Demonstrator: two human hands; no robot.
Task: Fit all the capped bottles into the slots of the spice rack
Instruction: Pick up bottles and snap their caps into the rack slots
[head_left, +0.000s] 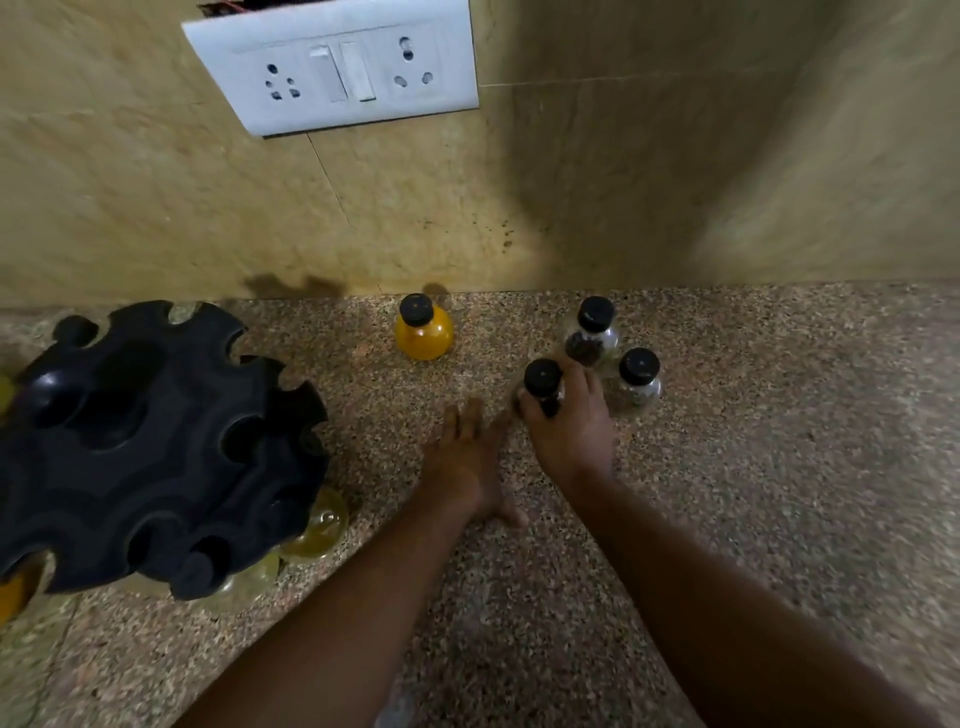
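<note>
A black round spice rack (150, 447) stands at the left, with a few capped bottles in its lower slots (317, 525). Near the wall stands a black-capped bottle of yellow powder (423, 332). To the right stand two clear black-capped bottles, one with dark spice (592, 332) and one with greenish spice (636, 387). My right hand (569, 421) grips a third black-capped bottle (543, 384) in front of them. My left hand (467, 457) lies flat on the counter beside it, fingers straight, holding nothing.
The speckled granite counter (753, 467) meets a beige tiled wall at the back and on the right. A white switch and socket plate (337, 62) is on the wall above.
</note>
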